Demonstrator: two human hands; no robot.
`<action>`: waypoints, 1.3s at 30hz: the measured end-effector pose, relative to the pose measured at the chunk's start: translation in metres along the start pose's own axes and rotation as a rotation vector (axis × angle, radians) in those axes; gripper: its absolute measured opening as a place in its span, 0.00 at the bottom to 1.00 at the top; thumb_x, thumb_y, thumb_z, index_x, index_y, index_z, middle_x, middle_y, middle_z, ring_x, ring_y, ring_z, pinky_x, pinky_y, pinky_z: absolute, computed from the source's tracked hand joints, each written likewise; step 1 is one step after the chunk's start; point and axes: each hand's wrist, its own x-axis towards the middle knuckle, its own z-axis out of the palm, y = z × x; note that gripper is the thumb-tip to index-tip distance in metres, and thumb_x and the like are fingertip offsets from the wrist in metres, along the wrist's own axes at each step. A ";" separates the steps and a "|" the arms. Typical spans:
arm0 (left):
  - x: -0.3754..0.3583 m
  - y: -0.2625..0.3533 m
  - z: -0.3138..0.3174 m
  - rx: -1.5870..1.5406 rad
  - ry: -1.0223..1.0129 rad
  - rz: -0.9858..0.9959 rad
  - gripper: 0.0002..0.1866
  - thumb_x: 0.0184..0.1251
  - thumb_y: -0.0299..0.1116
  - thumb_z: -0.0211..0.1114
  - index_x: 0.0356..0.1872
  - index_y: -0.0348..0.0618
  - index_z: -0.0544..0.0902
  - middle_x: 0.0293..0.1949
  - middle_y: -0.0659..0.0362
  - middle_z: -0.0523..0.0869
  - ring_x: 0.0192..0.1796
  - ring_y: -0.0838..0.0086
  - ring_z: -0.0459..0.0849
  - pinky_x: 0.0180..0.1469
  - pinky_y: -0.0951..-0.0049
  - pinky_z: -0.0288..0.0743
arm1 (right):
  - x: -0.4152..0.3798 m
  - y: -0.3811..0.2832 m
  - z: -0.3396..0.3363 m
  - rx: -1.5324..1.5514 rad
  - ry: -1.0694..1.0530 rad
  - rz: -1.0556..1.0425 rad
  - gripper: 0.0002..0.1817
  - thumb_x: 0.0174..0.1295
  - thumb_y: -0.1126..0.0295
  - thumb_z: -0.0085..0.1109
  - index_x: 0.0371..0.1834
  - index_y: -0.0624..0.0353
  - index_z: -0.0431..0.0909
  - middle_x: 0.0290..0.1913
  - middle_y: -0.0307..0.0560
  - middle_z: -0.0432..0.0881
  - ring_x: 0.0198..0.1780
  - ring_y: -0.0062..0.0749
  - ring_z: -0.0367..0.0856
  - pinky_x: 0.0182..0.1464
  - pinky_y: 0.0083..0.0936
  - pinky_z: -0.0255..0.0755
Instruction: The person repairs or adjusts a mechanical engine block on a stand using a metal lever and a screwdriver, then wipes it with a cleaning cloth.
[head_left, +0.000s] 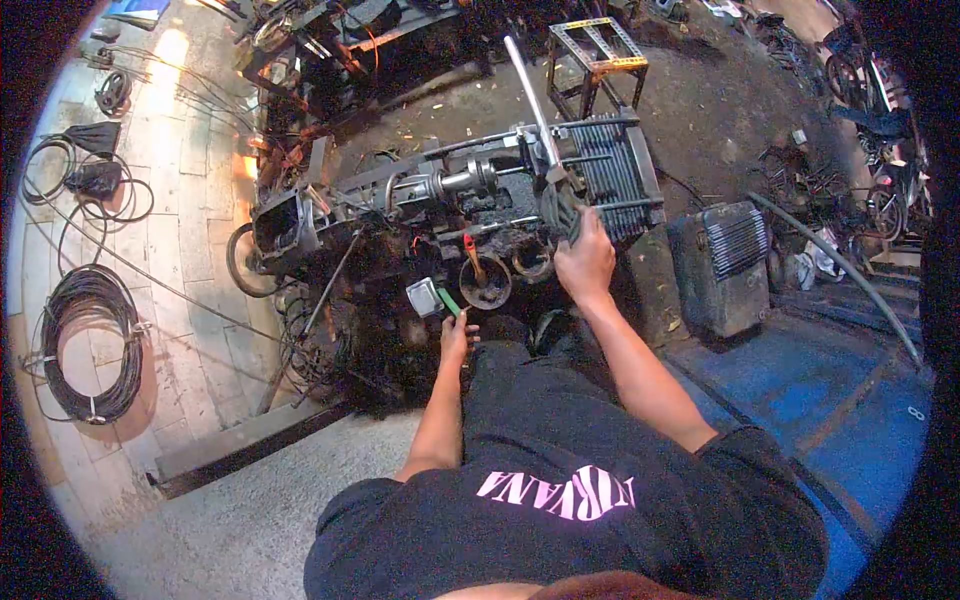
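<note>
My left hand [455, 338] has its fingers at the lower end of a green handle [450, 302], which lies against a pale grey square block [422, 298]. Just right of it is a round bowl [487, 292] with a brush [475, 255] leaning in it, its upper end red-orange. My right hand [588, 262] is closed at a dark fitting [565, 210] on the front of a greasy machine [440, 190]; what is inside the fingers is hidden. From that fitting a long bright metal bar [533, 95] rises away from me. Parallel dark rods [610, 165] lie to its right.
A metal-frame stand [598, 62] is beyond the machine. To the right stands a ribbed grey box [722, 265], with a hose [850, 265] past it. Coiled black cable [90, 345] lies on the tiled floor at left. A steel beam [240, 440] runs near front left.
</note>
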 end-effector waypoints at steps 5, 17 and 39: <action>0.018 -0.021 0.005 0.037 0.041 -0.080 0.38 0.67 0.49 0.62 0.69 0.38 0.56 0.34 0.55 0.86 0.25 0.70 0.83 0.24 0.68 0.72 | 0.000 -0.002 0.000 0.005 0.008 -0.003 0.28 0.49 0.74 0.63 0.56 0.57 0.68 0.46 0.61 0.79 0.45 0.61 0.79 0.46 0.51 0.73; 0.057 -0.034 0.020 0.649 0.393 -0.183 0.41 0.59 0.50 0.67 0.61 0.24 0.65 0.39 0.47 0.86 0.30 0.63 0.86 0.30 0.63 0.77 | 0.006 -0.002 0.006 0.072 0.074 -0.061 0.25 0.46 0.79 0.63 0.52 0.61 0.72 0.42 0.61 0.82 0.46 0.60 0.80 0.47 0.43 0.73; -0.028 0.088 -0.155 -0.478 0.045 0.286 0.22 0.74 0.49 0.52 0.46 0.40 0.82 0.36 0.61 0.85 0.38 0.74 0.84 0.42 0.70 0.78 | -0.181 -0.154 0.224 0.215 -0.786 -0.325 0.29 0.65 0.52 0.54 0.55 0.70 0.75 0.62 0.70 0.70 0.65 0.59 0.66 0.68 0.43 0.58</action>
